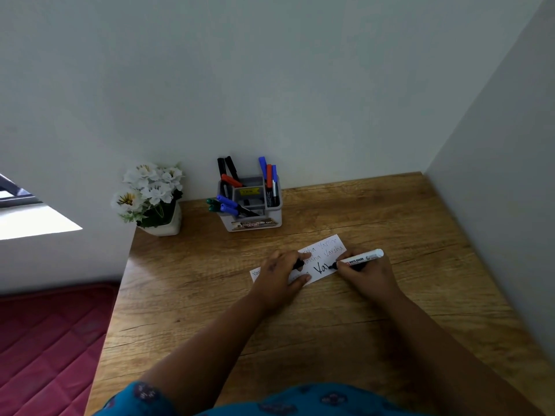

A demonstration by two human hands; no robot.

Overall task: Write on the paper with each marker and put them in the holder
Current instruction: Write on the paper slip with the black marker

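Wooden desk (375,310), corner nook. Right hand (365,273) pinches white marker (359,259), tip on paper (322,265); left hand (280,271) presses paper, curled round black cap (298,264). Holder (250,217) behind.

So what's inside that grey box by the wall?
Markers stand in the grey holder: black, red, blue and green caps poke out. A yellow label shows in the middle compartment. Their lower ends are hidden by the walls.
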